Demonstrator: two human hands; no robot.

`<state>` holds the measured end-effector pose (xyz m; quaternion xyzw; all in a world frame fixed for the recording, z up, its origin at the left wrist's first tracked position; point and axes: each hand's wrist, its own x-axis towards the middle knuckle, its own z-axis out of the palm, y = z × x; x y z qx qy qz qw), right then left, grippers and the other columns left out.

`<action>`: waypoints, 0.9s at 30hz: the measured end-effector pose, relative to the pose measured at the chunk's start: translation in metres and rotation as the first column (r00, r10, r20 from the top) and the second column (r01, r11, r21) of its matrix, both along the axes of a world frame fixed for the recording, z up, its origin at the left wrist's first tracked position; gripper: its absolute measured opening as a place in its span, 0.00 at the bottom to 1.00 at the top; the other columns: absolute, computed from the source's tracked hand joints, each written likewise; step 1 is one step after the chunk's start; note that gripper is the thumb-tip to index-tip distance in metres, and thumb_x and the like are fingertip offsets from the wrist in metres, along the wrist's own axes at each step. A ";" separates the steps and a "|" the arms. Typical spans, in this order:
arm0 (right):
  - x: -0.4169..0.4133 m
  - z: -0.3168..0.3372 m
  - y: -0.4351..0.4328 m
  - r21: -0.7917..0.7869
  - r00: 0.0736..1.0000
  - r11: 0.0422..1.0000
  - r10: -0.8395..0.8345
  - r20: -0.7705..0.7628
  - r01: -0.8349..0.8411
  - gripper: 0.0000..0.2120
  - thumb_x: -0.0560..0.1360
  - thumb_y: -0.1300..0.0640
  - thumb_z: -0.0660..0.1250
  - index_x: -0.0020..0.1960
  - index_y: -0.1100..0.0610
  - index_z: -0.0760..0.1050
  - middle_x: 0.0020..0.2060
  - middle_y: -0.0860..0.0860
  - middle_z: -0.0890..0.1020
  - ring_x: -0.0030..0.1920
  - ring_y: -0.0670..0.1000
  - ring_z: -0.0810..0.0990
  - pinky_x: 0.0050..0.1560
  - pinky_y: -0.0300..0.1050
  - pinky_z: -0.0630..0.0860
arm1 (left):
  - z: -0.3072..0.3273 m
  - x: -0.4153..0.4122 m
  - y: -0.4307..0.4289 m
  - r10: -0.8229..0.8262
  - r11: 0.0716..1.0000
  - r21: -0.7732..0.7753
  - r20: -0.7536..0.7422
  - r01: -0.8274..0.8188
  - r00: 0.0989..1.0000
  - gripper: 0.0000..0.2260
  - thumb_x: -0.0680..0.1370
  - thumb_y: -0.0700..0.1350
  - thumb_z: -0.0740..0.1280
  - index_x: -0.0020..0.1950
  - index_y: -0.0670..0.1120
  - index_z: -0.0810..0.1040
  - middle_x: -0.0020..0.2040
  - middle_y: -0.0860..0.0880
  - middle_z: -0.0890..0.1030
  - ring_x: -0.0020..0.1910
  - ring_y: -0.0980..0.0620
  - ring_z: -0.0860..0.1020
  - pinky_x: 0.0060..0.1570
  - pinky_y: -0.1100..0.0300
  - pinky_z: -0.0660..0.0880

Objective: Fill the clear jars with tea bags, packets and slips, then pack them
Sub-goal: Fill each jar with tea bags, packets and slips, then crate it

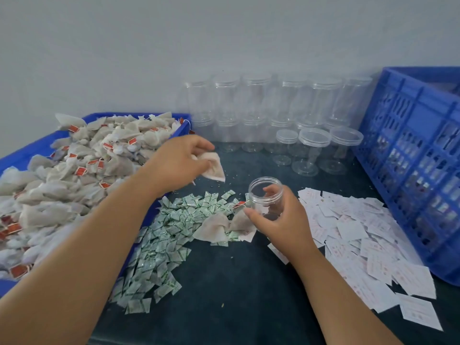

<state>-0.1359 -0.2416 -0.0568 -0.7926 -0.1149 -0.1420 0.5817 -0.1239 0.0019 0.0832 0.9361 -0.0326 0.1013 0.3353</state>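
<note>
My right hand (278, 220) grips an open clear jar (265, 192), held upright just above the dark table, with nothing visible inside. My left hand (180, 161) holds a white tea bag (214, 166) over the table, left of and beyond the jar. Two more tea bags (216, 229) lie on the pile of green-and-white packets (169, 240) beside the jar. A blue tray (37, 145) heaped with tea bags (74, 170) with red tags stands at the left. White paper slips (361, 242) are spread at the right.
Several empty clear jars (263, 105) are stacked against the wall at the back, some with lids (315, 136). A tall blue crate (418, 165) stands at the right edge. The dark table (236, 295) shows bare near the front, between my forearms.
</note>
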 end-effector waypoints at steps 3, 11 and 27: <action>-0.002 0.000 0.002 -0.056 0.999 0.998 0.027 0.037 -0.025 0.23 0.67 0.37 0.81 0.57 0.32 0.74 0.54 0.36 0.84 0.55 0.43 0.85 0.54 0.48 0.84 | 0.007 -0.009 -0.011 -0.039 0.984 -0.168 0.124 0.060 0.992 0.07 0.77 0.50 0.76 0.53 0.59 0.84 0.47 0.63 0.86 0.44 0.63 0.83 0.46 0.63 0.78; -0.005 0.003 0.005 -0.115 0.998 0.992 0.048 0.043 -0.043 0.23 0.66 0.33 0.78 0.56 0.38 0.75 0.51 0.39 0.84 0.53 0.43 0.83 0.53 0.51 0.82 | -0.021 -0.023 -0.058 -0.178 0.984 0.004 0.067 0.178 0.982 0.13 0.72 0.56 0.79 0.54 0.62 0.81 0.47 0.62 0.83 0.49 0.66 0.79 0.43 0.73 0.74; -0.006 0.006 0.002 -0.054 0.995 0.997 -0.047 0.083 0.051 0.25 0.65 0.31 0.76 0.56 0.38 0.74 0.56 0.31 0.80 0.57 0.39 0.81 0.53 0.33 0.74 | -0.047 -0.018 -0.031 0.036 0.984 0.178 -0.172 -0.005 0.984 0.15 0.81 0.62 0.66 0.65 0.59 0.79 0.60 0.61 0.82 0.58 0.59 0.80 0.56 0.58 0.76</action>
